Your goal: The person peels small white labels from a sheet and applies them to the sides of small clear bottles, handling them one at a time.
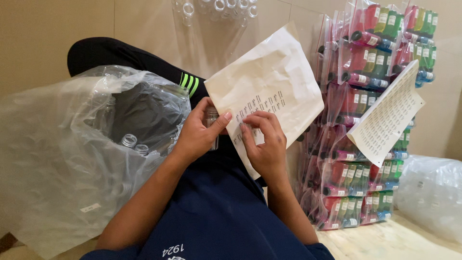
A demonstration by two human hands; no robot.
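The step in hand looks like labelling: a sticker is being picked off the cream label sheet for the small clear bottle. The left hand is wrapped around that bottle, fingers curled closed on it and the thumb stretched across toward the sheet's lower edge; the bottle stands roughly upright in the fist, just beside the sheet and over the person's lap, with only its threaded neck and a strip of its side showing. The right hand is pinched on the sheet near its rows of small dark labels — fingertips bunched and pressing at the paper's edge, holding it there. Whether a label has already lifted free under those fingertips is too small to tell. By my reading, the next move calls for a fine nail-edge peel, then a steady, square placement on the curved bottle wall so the label does not wrinkle. To the left lies a large clear plastic bag with more empty bottles inside. To the right stand stacked packs of coloured bottles with a second label sheet leaning on them, near the light wooden bench.
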